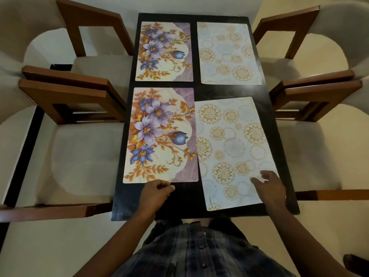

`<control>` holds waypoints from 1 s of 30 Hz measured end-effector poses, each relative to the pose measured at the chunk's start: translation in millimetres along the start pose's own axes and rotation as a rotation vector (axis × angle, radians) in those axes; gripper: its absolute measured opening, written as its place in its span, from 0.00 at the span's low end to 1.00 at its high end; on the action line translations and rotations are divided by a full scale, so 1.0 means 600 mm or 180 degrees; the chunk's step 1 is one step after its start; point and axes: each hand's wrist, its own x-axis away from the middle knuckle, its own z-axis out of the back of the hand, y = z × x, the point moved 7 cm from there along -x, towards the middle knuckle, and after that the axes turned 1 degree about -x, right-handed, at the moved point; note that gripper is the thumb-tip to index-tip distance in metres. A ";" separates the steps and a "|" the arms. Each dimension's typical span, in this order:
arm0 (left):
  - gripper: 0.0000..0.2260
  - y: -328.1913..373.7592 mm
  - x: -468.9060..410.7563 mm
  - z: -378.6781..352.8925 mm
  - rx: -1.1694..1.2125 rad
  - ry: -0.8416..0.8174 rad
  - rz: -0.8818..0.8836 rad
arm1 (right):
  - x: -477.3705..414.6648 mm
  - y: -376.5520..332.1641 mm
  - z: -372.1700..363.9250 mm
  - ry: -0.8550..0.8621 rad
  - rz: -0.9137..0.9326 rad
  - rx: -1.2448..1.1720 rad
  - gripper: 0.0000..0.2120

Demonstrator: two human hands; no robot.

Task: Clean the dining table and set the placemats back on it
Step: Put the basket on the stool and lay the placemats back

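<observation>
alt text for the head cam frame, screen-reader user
Four placemats lie on a dark dining table, floral pair left, circle-patterned pair right; the near circle-patterned mat sits skewed. The right hand rests on it; the left hand, fingers curled, is at the edge of the near floral mat.

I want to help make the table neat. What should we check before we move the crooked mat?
1. All four mats are on the table: ok.
2. Near circle-pattern mat lines up with the far circle-pattern mat: not ok, it lies tilted.
3. Right hand is on the tilted mat, ready to turn it: ok, its fingers are spread on the near corner.
4. Near flower mat is straight, like the far flower mat: ok.
5. Left hand is holding the near flower mat steady: cannot tell. Its fingers are curled at the mat's near edge.
6. Table wiped clean: cannot tell on the dark top.
</observation>
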 end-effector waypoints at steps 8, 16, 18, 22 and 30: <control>0.16 -0.012 0.104 -0.198 0.1045 -0.0356 0.1009 | -0.066 0.093 0.093 -0.0530 -0.0017 0.0128 0.25; 0.16 -0.003 0.120 -0.262 0.1078 0.0253 0.0983 | -0.105 0.122 0.107 -0.0938 -0.0006 -0.0110 0.20; 0.14 0.016 0.124 -0.269 0.1246 0.0284 0.0837 | -0.109 0.122 0.108 -0.1013 -0.0082 -0.0239 0.19; 0.19 0.063 0.127 -0.281 0.1398 0.0230 0.0559 | -0.116 0.122 0.117 -0.1002 0.0061 -0.0252 0.18; 0.22 0.087 0.141 -0.272 0.1791 0.0042 0.0504 | -0.144 0.130 0.148 -0.1471 -0.0171 -0.1265 0.09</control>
